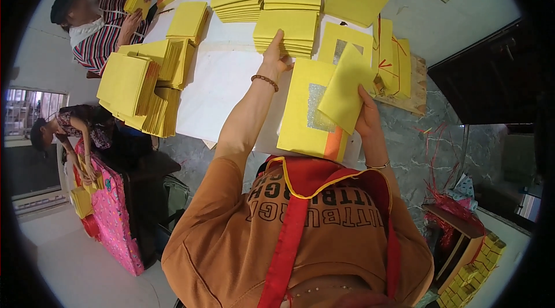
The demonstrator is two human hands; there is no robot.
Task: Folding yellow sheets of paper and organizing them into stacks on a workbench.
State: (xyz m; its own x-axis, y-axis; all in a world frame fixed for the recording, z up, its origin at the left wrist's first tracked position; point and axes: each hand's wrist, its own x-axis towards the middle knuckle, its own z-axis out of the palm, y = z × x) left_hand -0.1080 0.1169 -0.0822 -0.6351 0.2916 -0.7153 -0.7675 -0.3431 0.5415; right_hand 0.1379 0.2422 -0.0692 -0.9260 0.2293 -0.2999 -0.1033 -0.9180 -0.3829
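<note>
Yellow packet (350, 88) held along its right edge in the right hand (370, 116), slanting over the silver-patched pad (298, 111).
That edge grip seems to leave the packet's face clear; beyond the pad, to its left, the left hand (274, 56) meets a folded stack (285, 26) on the worktop (214, 85), perhaps steadying it, though I cannot tell whether it grips. The packet hides part of the pad's patch, and most right-hand fingers are obscured.
</note>
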